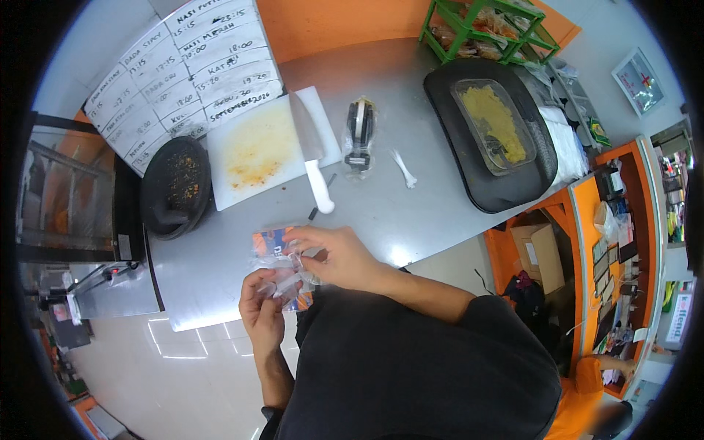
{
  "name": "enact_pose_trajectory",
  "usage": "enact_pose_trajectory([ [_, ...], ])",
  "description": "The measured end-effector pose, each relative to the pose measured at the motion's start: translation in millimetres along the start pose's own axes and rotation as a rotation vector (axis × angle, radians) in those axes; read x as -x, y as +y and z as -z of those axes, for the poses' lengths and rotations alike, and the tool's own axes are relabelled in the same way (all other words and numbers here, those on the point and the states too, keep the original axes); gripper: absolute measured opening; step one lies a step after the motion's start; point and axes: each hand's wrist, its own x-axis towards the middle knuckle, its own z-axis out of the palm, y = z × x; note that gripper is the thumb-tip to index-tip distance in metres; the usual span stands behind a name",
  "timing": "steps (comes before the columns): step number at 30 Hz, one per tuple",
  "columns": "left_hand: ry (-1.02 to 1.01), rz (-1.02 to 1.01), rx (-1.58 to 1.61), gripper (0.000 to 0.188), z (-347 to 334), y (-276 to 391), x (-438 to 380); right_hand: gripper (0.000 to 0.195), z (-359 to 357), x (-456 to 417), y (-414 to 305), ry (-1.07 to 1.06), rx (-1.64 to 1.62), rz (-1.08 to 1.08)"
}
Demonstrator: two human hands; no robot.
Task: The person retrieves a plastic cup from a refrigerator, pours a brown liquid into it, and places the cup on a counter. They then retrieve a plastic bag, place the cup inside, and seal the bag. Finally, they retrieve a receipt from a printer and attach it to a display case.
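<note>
Both of my hands hold a small clear plastic bag (285, 283) low over the front edge of a steel table. My left hand (263, 308) grips its lower left side between thumb and fingers. At the upper right end, my right hand (344, 257) pinches the gathered plastic with thumb and forefinger. Partly hidden beneath the hands is an orange and blue printed sheet or packet (268, 242). What the bag contains is hard to make out. Beyond my hands lies a kitchen knife (319, 187) with a white handle, its blade resting on a white cutting board (236, 143) with orange-brown crumbs.
A black round pan (190, 203) with crumbs stands left, below a handwritten whiteboard (192, 71). Further right are a plastic-wrapped black tool (360, 137), a bundle of white ties (404, 169) and a black tray (445, 115) bearing a tub of yellow food (495, 124). A person in orange (577, 399) is at lower right.
</note>
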Motion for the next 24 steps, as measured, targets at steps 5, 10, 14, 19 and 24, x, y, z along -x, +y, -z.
enact_pose_trajectory([
  [5, -0.018, 0.003, -0.164, 0.044, -21.9, 2.9, -5.6, 0.043, -1.3, 10.0, -7.9, -0.020, 0.355, 0.118],
  [10, -0.057, 0.135, -0.203, 0.044, -38.7, 7.3, -20.6, 0.040, 6.7, 15.4, -9.6, -0.053, 0.423, 0.072],
  [14, -0.111, 0.160, -0.084, 0.037, -29.1, -4.3, -20.8, 0.034, 50.1, 28.8, 10.7, -0.034, 0.039, 0.051],
  [19, -0.143, 0.193, 0.239, 0.034, -24.2, -5.1, -21.2, 0.028, 115.0, 38.5, 123.2, 0.871, 0.894, -0.123],
  [24, -0.194, 0.199, 0.430, 0.054, -21.7, -5.6, -26.1, 0.020, 137.9, 47.9, 158.7, 0.897, 0.780, -0.247],
])
